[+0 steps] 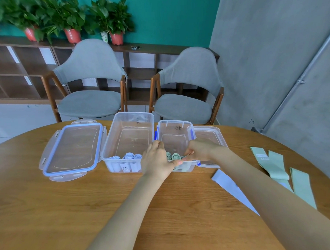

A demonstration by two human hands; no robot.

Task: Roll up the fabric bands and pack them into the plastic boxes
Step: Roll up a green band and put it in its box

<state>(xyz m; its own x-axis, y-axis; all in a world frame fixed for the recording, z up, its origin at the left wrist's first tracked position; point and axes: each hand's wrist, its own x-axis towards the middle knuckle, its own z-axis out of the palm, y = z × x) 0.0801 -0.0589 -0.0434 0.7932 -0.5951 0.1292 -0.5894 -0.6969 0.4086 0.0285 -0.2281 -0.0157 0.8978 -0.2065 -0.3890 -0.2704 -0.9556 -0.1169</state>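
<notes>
Both arms are stretched to the small box (pixel 174 133). The left hand (pixel 158 160) and right hand (pixel 199 149) are curled over its near end, apparently pinching 1 of the green rolls (pixel 172 156) inside.

Dark handwritten marks on the far wall of the larger plastic box (pixel 128 137), too small to read; similar scrawl on the far wall of the smaller plastic box (pixel 174 133), also illegible; a handwritten mark on the near front of the larger box, below the pale rolled bands (pixel 128 157), not decipherable; faint moulded stamp on the larger box's floor, unreadable; a small pale label on one flat green band (pixel 261 155), text blurred; nothing legible anywhere.
</notes>
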